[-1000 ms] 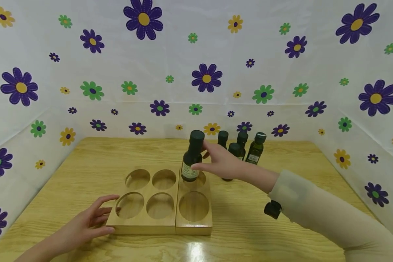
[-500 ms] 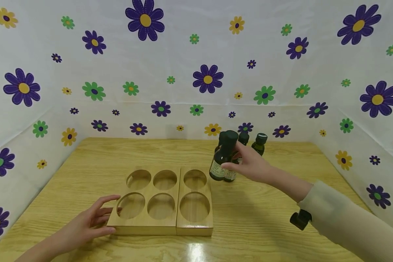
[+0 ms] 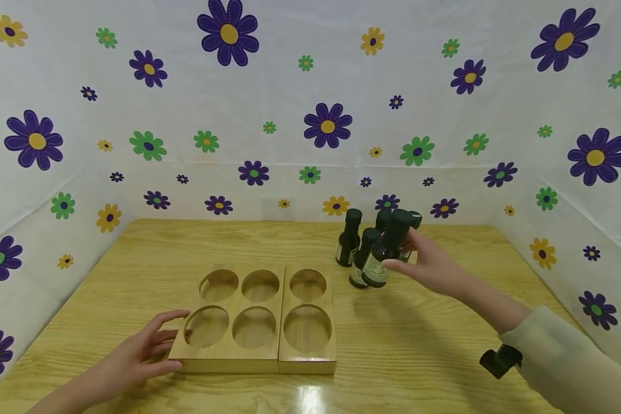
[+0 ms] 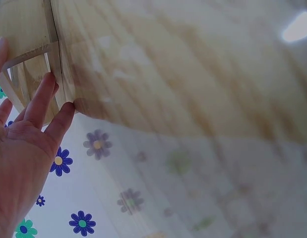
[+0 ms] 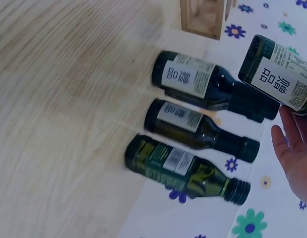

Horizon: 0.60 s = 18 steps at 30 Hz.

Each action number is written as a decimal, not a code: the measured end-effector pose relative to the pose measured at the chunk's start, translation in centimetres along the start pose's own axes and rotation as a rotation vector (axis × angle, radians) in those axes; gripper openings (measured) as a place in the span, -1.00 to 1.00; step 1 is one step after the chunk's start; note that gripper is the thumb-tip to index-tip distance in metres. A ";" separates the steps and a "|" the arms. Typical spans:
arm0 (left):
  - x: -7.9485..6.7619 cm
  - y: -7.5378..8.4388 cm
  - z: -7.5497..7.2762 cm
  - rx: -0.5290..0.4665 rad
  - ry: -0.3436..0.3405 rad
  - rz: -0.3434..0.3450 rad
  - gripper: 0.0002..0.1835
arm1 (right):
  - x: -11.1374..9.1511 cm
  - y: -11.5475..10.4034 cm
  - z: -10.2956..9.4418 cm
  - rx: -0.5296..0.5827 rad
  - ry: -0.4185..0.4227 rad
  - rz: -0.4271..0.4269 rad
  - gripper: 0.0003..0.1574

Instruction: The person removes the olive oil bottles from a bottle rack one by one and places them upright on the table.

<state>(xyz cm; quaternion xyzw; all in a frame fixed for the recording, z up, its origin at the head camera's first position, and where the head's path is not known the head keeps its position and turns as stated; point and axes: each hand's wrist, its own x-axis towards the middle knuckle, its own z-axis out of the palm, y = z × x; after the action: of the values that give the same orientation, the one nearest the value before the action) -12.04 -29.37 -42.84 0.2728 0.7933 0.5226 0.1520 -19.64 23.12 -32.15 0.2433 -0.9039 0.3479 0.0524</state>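
Note:
My right hand grips a dark green bottle at its neck. The bottle leans, its cap towards the right, and appears held above the table beside the other bottles. Its pale label faces the camera in the right wrist view, where the held bottle is cut off by the edge. My left hand holds the front left corner of a wooden holder with several round holes, thumb at the front and fingers along the left side. Some of its fingertips are hidden in the head view.
Several similar bottles stand close together behind and beside the held one, including a front bottle and a back left bottle. In the right wrist view, one green bottle looks lighter. A flowered cloth walls the table.
My right hand has carried the bottle rightward, from over the holder's back right hole to beside the other bottles. My left hand and the holder have stayed put.

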 end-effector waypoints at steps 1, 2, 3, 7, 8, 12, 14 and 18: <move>0.0 0.0 0.0 0.007 0.002 -0.002 -0.24 | -0.2 0.1 -0.1 -0.013 0.007 0.006 -0.43; 0.0 0.0 0.0 0.011 0.003 -0.006 -0.24 | -0.4 0.3 -0.3 -0.026 0.014 0.009 -0.45; -0.1 0.0 -0.1 0.016 0.005 -0.008 -0.24 | -0.6 0.5 -0.4 -0.036 0.025 0.009 -0.45; 0.0 -0.1 -0.2 0.018 0.002 -0.009 -0.23 | -1.2 1.4 -0.8 -0.063 0.047 0.019 -0.44; 0.0 -0.1 -0.2 0.017 0.002 -0.009 -0.23 | -1.4 1.5 -0.8 -0.070 0.053 0.023 -0.42; 0.0 -0.1 -0.1 0.013 0.000 -0.007 -0.23 | -2.1 2.2 -1.1 -0.072 0.062 0.053 -0.36; 0.0 -0.1 -0.1 0.011 0.000 -0.007 -0.23 | -2.3 2.5 -1.2 -0.077 0.068 0.067 -0.35; 0.0 0.0 -0.1 0.004 -0.004 -0.016 -0.23 | -2.6 3.2 -1.2 -0.089 0.072 0.087 -0.33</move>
<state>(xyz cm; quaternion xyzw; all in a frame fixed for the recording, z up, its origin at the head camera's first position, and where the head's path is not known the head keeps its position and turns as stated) -12.07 -29.50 -42.80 0.2678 0.7962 0.5191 0.1574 -18.95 27.05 -33.85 0.1887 -0.9257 0.3178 0.0806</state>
